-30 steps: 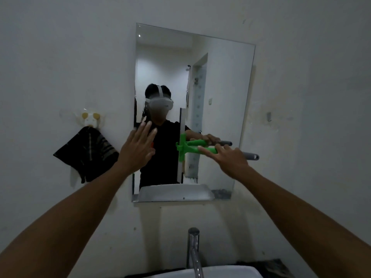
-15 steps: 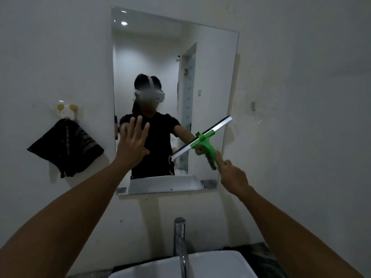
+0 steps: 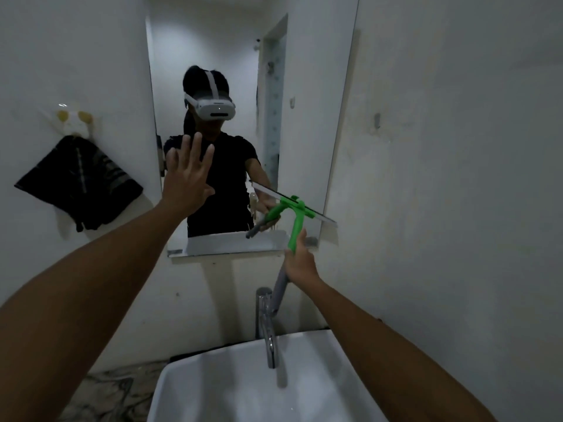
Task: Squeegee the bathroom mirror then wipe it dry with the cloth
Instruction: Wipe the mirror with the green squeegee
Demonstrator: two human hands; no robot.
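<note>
A tall frameless mirror [image 3: 307, 86] hangs on the white wall above the basin. My right hand [image 3: 300, 263] grips the green-and-grey handle of a squeegee [image 3: 297, 220]. Its blade lies slanted against the glass near the mirror's lower right corner, and the grey handle end points down toward the tap. My left hand [image 3: 187, 178] is spread flat, fingers apart, against the lower left of the mirror, holding nothing. A dark striped cloth [image 3: 79, 184] hangs from a wall hook to the left of the mirror.
A chrome tap [image 3: 266, 327] rises behind a white basin [image 3: 195, 388] directly below the mirror. A plastic wall hook [image 3: 73, 120] holds the cloth. A marbled counter [image 3: 106, 391] shows at lower left. The mirror reflects a person in a headset and a doorway.
The squeegee has swung from upright mid-mirror to a slanted blade low at the right corner, and my right hand dropped below the mirror edge. My view tilted down; my left hand stayed on the glass.
</note>
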